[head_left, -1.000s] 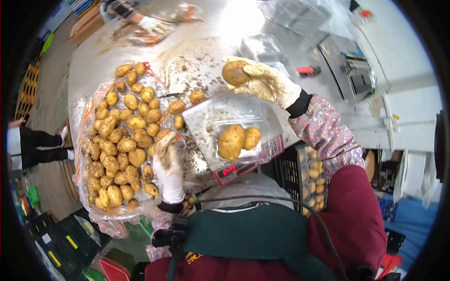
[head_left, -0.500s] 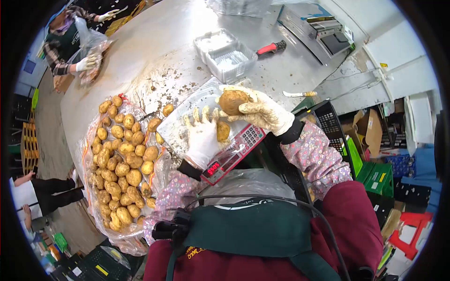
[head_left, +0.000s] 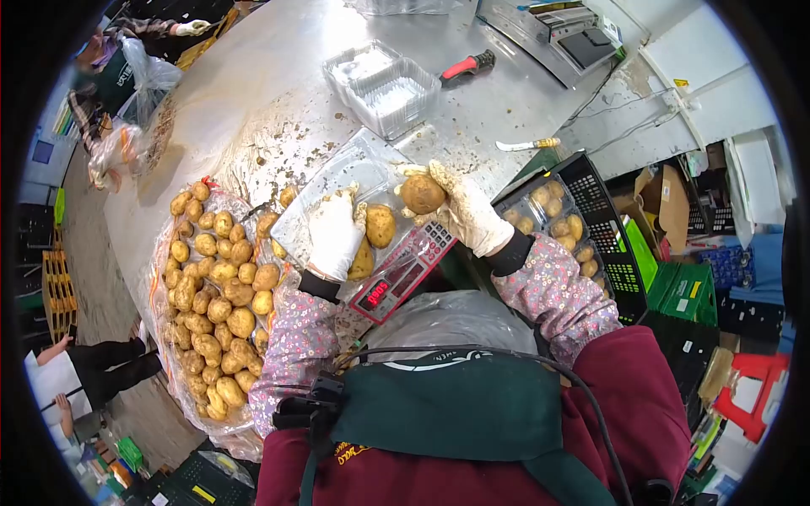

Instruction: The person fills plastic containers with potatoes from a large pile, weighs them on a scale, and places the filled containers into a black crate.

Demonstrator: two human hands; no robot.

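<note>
My right hand [head_left: 474, 218], in a dirty white glove, grips a brown potato [head_left: 423, 194] over the right side of a clear plastic tray [head_left: 297, 221]. The tray rests on a scale with a red front panel [head_left: 411, 268] and lit red digits. My left hand [head_left: 332, 238], gloved too, is at the tray with its fingers curled downward; what they hold, if anything, is hidden. Beside its thumb lies one potato [head_left: 380, 225], and another potato [head_left: 361, 262] sits nearer the display, partly behind the hand.
An opened plastic bag heaped with potatoes [head_left: 221, 310] lies at left. Clear punnets [head_left: 392, 97], a red-handled tool [head_left: 467, 67] and a curved knife [head_left: 527, 145] are beyond the scale. Potato packs fill a black crate [head_left: 591, 221] at right. A co-worker [head_left: 110, 80] stands far left.
The spread fingers of my left hand have drawn together and curled. My right hand still holds its potato, now slightly lower. Two potatoes show beside my left hand, where one showed before.
</note>
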